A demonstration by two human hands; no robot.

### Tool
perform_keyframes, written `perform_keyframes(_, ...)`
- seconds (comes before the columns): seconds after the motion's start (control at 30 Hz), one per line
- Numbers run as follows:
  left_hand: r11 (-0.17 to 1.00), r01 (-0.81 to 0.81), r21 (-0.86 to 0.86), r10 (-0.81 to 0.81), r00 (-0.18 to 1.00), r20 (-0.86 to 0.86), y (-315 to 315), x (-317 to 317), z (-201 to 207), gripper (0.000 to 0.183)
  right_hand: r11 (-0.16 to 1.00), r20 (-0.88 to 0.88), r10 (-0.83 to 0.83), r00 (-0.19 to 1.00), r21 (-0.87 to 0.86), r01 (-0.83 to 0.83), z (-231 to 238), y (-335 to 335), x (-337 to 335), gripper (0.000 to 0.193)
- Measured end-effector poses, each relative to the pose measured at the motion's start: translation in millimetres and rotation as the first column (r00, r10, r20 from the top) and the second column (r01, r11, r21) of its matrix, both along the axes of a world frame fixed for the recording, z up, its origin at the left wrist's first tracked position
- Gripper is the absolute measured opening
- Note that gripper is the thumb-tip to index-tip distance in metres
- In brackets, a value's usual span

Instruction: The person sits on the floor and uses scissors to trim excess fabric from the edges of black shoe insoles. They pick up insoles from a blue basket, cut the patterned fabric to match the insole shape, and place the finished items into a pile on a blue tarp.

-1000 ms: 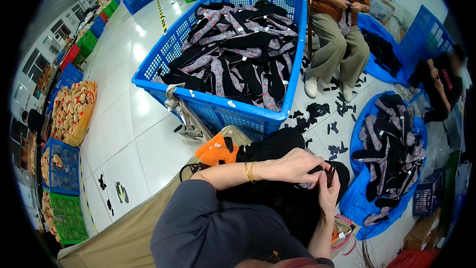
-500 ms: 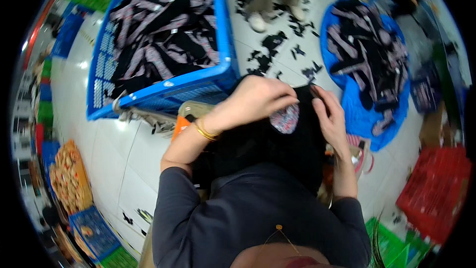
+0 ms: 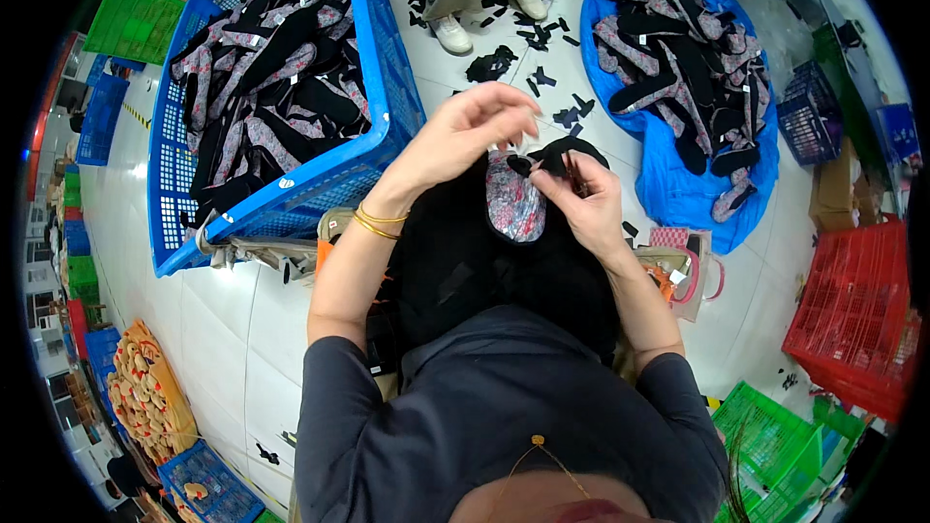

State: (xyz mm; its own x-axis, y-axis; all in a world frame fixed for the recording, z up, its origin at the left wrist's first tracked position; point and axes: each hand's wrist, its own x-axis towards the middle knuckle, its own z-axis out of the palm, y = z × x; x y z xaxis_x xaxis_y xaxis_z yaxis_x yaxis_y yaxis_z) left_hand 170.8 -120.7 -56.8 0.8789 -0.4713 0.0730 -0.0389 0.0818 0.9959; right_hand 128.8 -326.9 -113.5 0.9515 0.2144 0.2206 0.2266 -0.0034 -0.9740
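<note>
Over my lap is a slipper-shaped cloth piece (image 3: 515,201), with a grey, pink and red floral face and a black part folded up at its top. My right hand (image 3: 588,196) pinches the black part between thumb and fingers. Above the floral face, my left hand (image 3: 484,126) is lifted off the cloth, its fingers loosely bent and apart, and I see nothing held in it. A gold bangle (image 3: 378,221) circles my left wrist.
A large blue crate (image 3: 281,184) at the front left holds many similar pieces. More lie on a blue sheet (image 3: 659,199) at the right. Black scraps (image 3: 492,65) litter the floor near another person's shoes (image 3: 450,34). Red crates (image 3: 852,315) and a green crate (image 3: 770,436) stand right.
My left hand has come away from the cloth piece and risen. My right hand has moved left with the black part, and more of the floral face shows. The view has shifted.
</note>
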Motion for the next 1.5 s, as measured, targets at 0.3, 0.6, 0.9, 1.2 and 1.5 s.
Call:
perform_keyframes(0.3,0.891,0.331,0.313,-0.368,0.928,0.067,0,-4,-21,0.033,0.998,-0.237,0.013,0.971,0.066,0.003,32,-18,1,0.013)
perform_keyframes(0.6,0.883,0.243,0.401,-0.369,0.888,0.273,-11,8,-1,0.023,0.991,-0.088,-0.087,0.992,0.093,0.096,21,-49,14,0.04)
perform_keyframes(0.9,0.911,0.22,0.349,-0.246,0.969,0.032,-11,7,1,0.02,0.998,-0.304,0.064,0.95,0.025,-0.059,6,-25,-33,0.028)
perform_keyframes(1.2,0.878,0.295,0.377,-0.361,0.925,0.116,-7,7,3,0.021,0.982,-0.398,0.031,0.917,0.182,0.046,31,-29,-18,0.011)
perform_keyframes(1.5,0.829,0.235,0.508,-0.417,0.864,0.282,-12,13,14,0.021,0.953,-0.269,0.001,0.963,0.291,0.08,44,-29,4,0.025)
